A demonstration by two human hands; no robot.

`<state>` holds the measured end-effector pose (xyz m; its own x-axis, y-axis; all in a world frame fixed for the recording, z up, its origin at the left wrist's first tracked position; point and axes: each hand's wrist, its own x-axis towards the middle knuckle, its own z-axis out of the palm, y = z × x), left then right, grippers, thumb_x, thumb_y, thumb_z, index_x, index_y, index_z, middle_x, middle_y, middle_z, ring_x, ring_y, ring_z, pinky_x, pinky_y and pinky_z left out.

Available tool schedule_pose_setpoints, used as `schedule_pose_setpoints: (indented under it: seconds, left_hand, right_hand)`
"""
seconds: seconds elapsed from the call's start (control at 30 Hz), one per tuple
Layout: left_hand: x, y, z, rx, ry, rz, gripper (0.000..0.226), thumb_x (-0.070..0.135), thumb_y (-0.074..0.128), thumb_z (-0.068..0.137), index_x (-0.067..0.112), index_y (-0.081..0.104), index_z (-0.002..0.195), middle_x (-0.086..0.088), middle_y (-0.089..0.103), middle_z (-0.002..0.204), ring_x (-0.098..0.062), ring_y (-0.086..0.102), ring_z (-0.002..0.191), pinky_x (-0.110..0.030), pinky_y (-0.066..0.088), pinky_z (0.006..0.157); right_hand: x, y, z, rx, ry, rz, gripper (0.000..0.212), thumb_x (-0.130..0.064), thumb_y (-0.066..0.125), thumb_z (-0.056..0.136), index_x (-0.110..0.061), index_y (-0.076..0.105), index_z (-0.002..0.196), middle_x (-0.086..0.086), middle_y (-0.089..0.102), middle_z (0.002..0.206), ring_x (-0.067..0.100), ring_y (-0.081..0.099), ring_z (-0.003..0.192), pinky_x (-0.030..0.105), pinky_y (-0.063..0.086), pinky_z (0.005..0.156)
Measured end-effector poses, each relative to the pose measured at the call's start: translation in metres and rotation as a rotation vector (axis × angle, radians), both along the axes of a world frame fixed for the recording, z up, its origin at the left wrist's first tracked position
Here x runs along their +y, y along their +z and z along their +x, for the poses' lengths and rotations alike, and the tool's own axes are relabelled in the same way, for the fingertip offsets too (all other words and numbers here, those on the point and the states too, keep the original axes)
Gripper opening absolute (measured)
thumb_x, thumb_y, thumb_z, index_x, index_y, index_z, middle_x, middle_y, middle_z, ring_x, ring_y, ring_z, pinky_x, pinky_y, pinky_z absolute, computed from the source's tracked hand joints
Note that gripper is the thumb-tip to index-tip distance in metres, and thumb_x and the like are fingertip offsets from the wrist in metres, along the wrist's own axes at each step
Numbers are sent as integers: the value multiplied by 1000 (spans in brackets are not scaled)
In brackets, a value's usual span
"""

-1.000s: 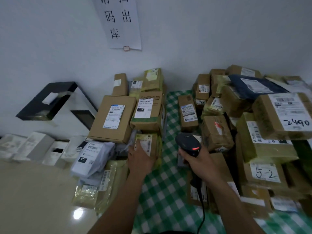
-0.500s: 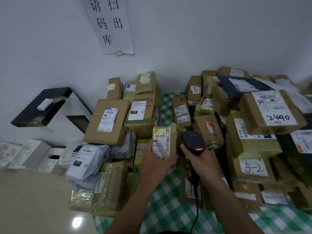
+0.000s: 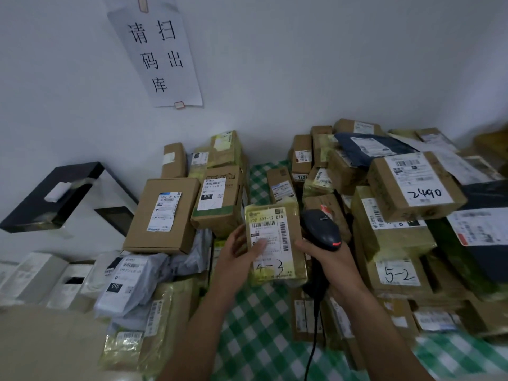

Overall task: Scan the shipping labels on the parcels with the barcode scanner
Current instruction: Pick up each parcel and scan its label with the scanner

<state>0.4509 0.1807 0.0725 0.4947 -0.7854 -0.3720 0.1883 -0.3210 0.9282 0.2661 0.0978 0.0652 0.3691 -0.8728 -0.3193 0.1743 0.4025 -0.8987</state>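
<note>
My left hand [image 3: 239, 258] holds a small taped parcel [image 3: 276, 244] up in front of me, thumb lying across its white shipping label, which is marked "4-3" by hand. My right hand [image 3: 331, 264] grips the handle of the black barcode scanner [image 3: 321, 229], whose head sits just right of the parcel with a red light showing. The scanner's cable [image 3: 312, 334] hangs down toward me. Labelled parcels are stacked in a left pile [image 3: 162, 213] and a right pile [image 3: 412, 185].
The parcels lie on a green-and-white checked cloth [image 3: 258, 328]. A paper sign [image 3: 158, 50] hangs on the wall behind. White boxes [image 3: 35, 276] and a black-and-white device [image 3: 52, 196] sit at the left. A pale tabletop [image 3: 41, 345] lies in front of the white boxes.
My left hand picked the small parcel out of the left pile and brought it up and right, beside the scanner, with its label facing me. My right hand with the scanner rose slightly.
</note>
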Motion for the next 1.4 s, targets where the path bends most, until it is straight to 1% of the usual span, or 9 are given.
schedule_pose_setpoints:
  seconds: [0.17,0.27,0.43,0.53,0.7,0.87,0.97,1.1,1.4]
  left_hand:
    - [4,12,11,65,-35,-25,61,27,80,77,26,61,135,0,77,115,-22,76,102,-39,63,81]
    - [1,21,15,-67,-15,-33,54,23,79,87,27,61,137,4,77,114,-17,76,100,-42,63,86]
    - [-18,37,41,-322,-28,3,44,40,81,86,46,66,127,10,74,120,-13,72,109,-44,56,100]
    - [-34,49,54,-501,-82,32,62,51,82,81,38,62,138,9,67,134,-11,65,118,-43,53,105]
    - [-62,71,65,-715,-131,66,77,75,74,61,47,64,132,14,64,138,-11,62,122,-46,49,108]
    - [-80,84,74,-891,-215,115,62,57,77,82,38,62,139,12,57,147,-16,53,134,-41,42,112]
    - [-84,81,78,-907,-219,149,62,58,77,82,38,62,139,10,57,148,-19,52,137,-46,40,114]
    - [-82,74,81,-880,-223,188,69,68,73,76,41,61,138,9,57,148,-22,51,137,-57,33,117]
    - [-77,77,82,-933,-233,209,62,62,72,84,41,59,141,5,54,151,-23,49,139,-55,32,118]
  right_hand:
    - [1,1,4,-7,44,-11,50,-8,84,79,-16,70,127,5,78,114,23,74,108,47,56,99]
    - [1,0,8,100,32,-80,36,-16,85,84,-34,73,112,-13,79,102,10,73,102,41,58,94]
    - [4,2,10,322,65,-220,25,-49,83,78,-59,71,97,-20,77,95,8,72,97,53,59,93]
    - [10,4,11,423,93,-319,42,-67,76,64,-48,71,102,-17,77,90,7,73,87,49,61,84]
    - [18,11,13,463,120,-387,42,-32,87,80,-30,69,118,-17,74,102,-2,68,95,22,54,75]
    - [23,15,16,504,168,-423,33,-31,86,81,-29,69,109,-14,74,95,-5,67,86,16,49,67]
    - [26,21,16,505,179,-438,28,-28,85,83,-33,68,106,-16,73,93,-12,65,82,7,45,60]
    - [30,27,16,519,221,-450,30,-31,83,86,-34,65,110,-20,69,95,-14,62,80,3,43,59]
    - [33,26,18,512,270,-465,29,-26,81,88,-37,61,106,-16,70,88,-11,66,72,5,47,57]
